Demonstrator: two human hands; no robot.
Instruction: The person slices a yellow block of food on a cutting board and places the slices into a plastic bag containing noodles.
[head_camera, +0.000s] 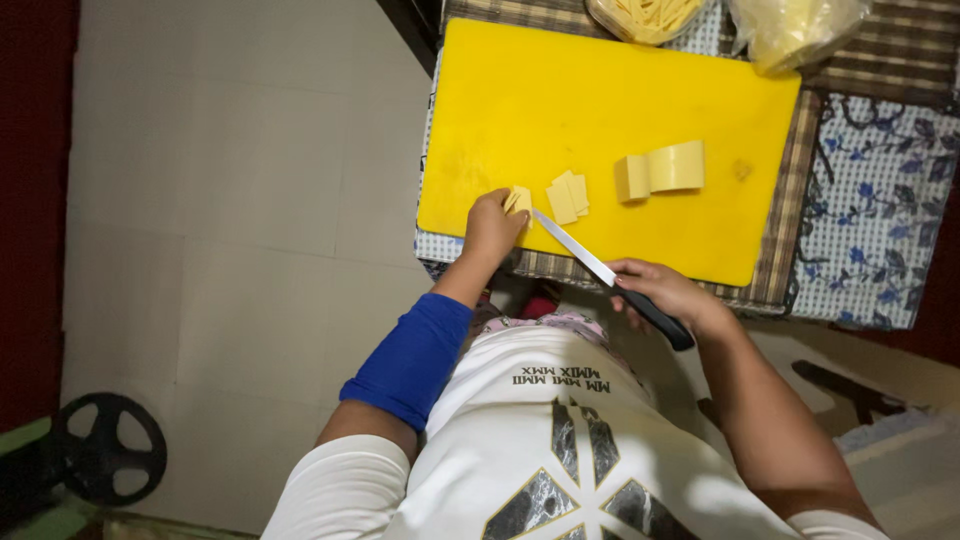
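My left hand pinches a small pale yellow piece at the near left edge of the yellow cutting board. My right hand grips the black handle of a long knife, whose blade tip points at that piece. A few cut pale squares lie just right of the tip. Further right on the board rests a larger pale block with a cut end.
A clear container of pale strips and a plastic bag of yellow material sit beyond the board. Checked and blue-flowered cloths cover the table. A black wheel stands on the tiled floor at lower left.
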